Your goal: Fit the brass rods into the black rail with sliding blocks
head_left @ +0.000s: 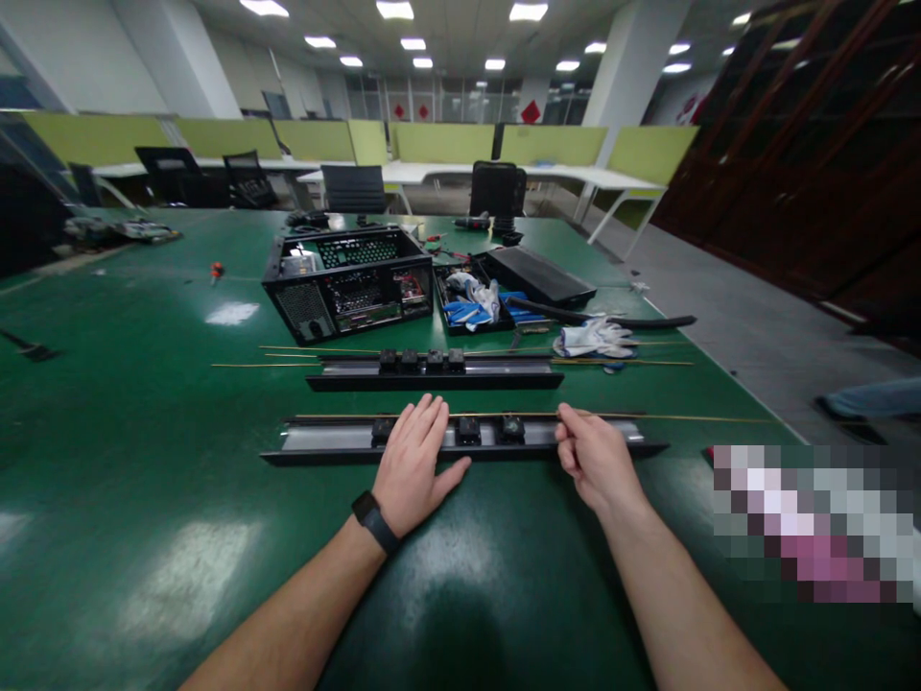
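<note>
A long black rail [317,459] with a pale inner channel lies crosswise in front of me. Three small black blocks [468,430] sit along it, the leftmost partly covered by my fingers. My left hand [410,470] rests on the rail near that block, fingers stretched out and thumb apart. At the rail's right part, my right hand [597,456] pinches a thin brass-coloured rod [691,418] between thumb and forefinger. The rod runs along the rail's back edge and sticks out to the right. Behind lies a second, similar rail [432,383] with several black blocks [435,360].
More thin rods [248,365] lie by the far rail. Beyond stand an opened black computer case [309,307], a black tray with gloves [471,302], and a flat black panel [536,275]. Another white glove [594,338] lies right, near the table edge. A blurred patch [813,528] hides the lower right.
</note>
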### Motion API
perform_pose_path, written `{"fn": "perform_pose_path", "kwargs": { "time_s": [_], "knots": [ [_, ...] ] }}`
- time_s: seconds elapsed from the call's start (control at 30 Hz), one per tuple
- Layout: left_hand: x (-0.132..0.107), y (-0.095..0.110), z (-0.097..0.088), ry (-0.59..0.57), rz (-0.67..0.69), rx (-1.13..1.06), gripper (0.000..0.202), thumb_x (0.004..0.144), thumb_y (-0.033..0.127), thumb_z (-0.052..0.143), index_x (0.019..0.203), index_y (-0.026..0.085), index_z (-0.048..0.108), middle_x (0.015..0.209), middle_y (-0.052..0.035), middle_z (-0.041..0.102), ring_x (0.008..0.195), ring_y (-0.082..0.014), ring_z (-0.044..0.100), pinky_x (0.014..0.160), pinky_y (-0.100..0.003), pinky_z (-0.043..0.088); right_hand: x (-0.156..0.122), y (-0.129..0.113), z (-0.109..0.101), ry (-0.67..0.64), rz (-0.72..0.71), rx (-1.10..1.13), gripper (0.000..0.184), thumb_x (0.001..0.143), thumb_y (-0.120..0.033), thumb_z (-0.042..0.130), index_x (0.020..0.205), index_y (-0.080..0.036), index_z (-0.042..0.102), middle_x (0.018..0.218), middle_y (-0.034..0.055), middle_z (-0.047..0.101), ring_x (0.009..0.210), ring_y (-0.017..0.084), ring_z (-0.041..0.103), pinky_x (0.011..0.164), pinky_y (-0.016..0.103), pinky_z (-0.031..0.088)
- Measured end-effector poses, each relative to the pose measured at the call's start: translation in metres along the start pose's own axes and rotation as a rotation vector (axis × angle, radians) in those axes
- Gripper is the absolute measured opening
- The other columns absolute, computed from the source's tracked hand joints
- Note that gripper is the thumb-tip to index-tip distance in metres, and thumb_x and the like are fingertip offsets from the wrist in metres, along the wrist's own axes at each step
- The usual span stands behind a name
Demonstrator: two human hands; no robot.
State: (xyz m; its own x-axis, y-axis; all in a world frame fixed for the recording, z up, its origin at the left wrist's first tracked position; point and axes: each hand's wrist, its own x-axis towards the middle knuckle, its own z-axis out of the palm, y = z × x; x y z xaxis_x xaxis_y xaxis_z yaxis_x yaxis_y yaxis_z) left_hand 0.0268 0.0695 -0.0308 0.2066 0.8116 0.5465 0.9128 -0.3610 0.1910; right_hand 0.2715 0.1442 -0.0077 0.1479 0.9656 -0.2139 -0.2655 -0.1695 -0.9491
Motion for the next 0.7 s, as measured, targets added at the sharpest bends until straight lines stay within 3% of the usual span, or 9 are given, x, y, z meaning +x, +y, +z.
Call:
{"fn": "perform_pose_path", "kwargs": {
  "time_s": [0.27,0.7],
  "knots": [
    [0.0011,0.0011,-0.0002,-0.011,0.01,0.003,0.071,0.089,0.041,0.06,0.149,0.013,0.033,0.15,-0.0163,0.044,0.144,-0.0319,0.034,0.118,-0.054,0.029,-0.0002,0.0045,-0.0011,-0.048,-0.004,-0.126,0.039,0.074,-0.049,0.077,0.07,-0.017,0.055,0.055,-0.0019,0.057,0.026,0.005,0.038,0.024,0.016,0.015],
    [0.0008,-0.0005,-0.0014,-0.019,0.018,-0.011,0.072,0.089,0.038,0.061,0.15,0.014,0.031,0.15,-0.0152,0.044,0.144,-0.0312,0.033,0.118,-0.053,0.029,0.0026,0.002,-0.0008,-0.001,0.004,0.026,0.033,0.075,-0.04,0.077,0.074,-0.018,0.053,0.053,-0.0046,0.053,0.028,0.005,0.036,0.023,0.015,0.018]
  ]
}}
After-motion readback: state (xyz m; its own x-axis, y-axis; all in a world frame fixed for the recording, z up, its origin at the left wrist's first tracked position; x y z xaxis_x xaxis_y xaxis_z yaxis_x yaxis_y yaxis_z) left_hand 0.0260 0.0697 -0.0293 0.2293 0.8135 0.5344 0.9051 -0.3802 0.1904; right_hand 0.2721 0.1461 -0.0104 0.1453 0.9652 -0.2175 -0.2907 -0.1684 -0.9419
